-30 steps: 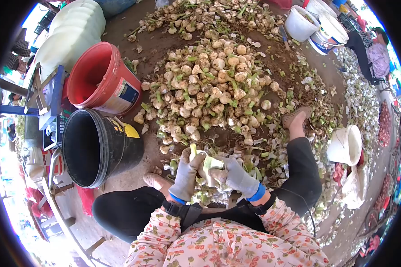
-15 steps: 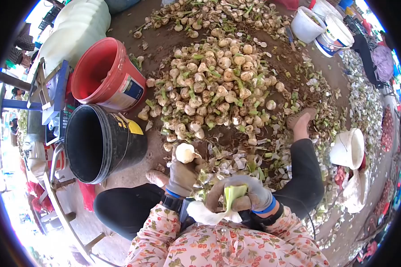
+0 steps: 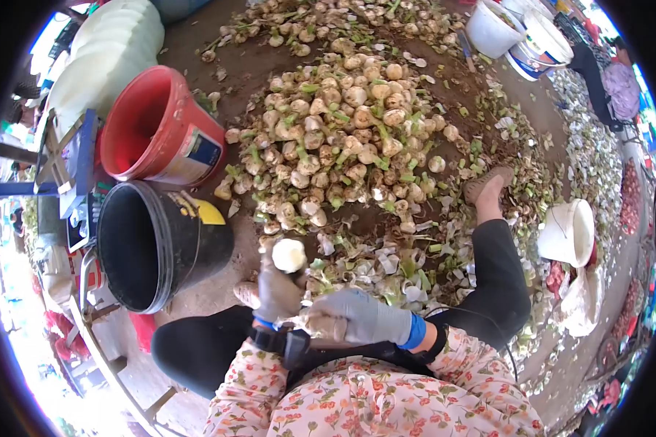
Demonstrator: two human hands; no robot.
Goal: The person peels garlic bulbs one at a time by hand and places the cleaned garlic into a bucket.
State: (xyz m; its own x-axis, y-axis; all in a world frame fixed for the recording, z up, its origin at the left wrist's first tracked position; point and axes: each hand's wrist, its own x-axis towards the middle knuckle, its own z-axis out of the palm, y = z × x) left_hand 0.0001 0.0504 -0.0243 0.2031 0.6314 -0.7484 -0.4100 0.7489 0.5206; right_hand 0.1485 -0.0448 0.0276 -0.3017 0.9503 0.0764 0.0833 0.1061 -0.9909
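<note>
A pale, peeled garlic bulb [image 3: 289,256] rests in my gloved left hand [image 3: 278,293], whose fingers are closed around it. Beside it, just to the right and close against the left hand, is my gloved right hand [image 3: 361,316]. Its fingers are curled, and what they hold, if anything, is hidden. In front of both hands lies a big heap of unpeeled garlic bulbs [image 3: 335,138] with cut green stems. Papery skins and stalk scraps [image 3: 386,266] cover the ground between the heap and my hands.
A black bucket [image 3: 204,237] and a red bucket [image 3: 175,138] stand to the left. On the right is a white bucket [image 3: 567,231], with other white buckets [image 3: 494,30] farther back. A knife [image 3: 466,49] lies beyond the heap. A metal frame [image 3: 98,342] stands at lower left.
My right hand has moved left and up against my left hand; the green stalk with white skin it held no longer shows. The bulb in my left hand has shifted slightly left.
</note>
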